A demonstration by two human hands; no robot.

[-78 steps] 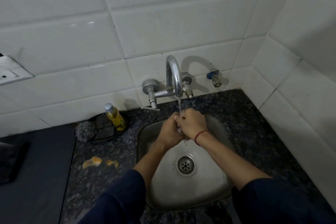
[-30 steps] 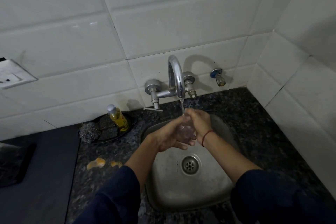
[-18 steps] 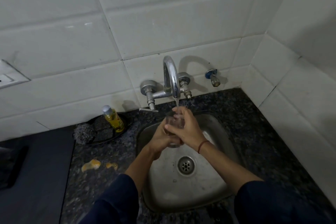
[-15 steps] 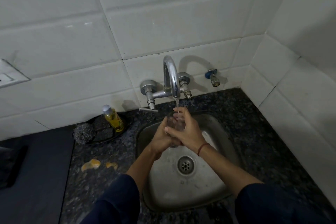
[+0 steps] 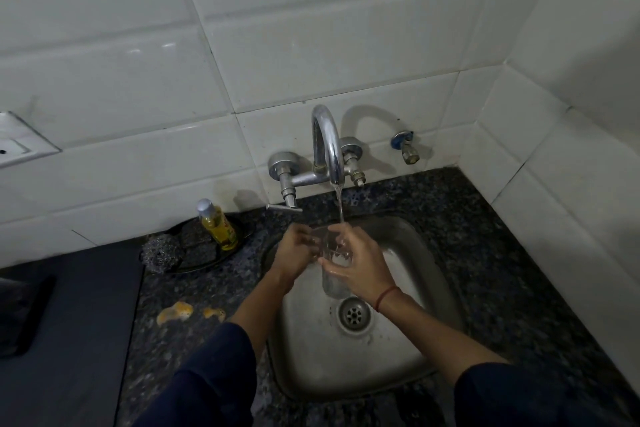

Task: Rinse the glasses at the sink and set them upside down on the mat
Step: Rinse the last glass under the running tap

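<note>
A clear drinking glass is held upright over the steel sink, mouth up under the stream from the chrome tap. My right hand grips the glass from the right, fingers curled round its wall. My left hand holds the rim from the left, fingertips at the lip. Water runs into the glass. The dark grey mat lies on the counter at the left; no glass is seen on it.
A black dish left of the sink carries a yellow soap bottle, scrub pads and a steel scourer. Orange scraps lie on the granite counter. A small wall valve sits right of the tap. White tiled walls close the corner.
The glass now stands more upright under the stream, lower in the sink. My left hand has shifted from the glass's side and base up to its rim. My right hand keeps its grip.
</note>
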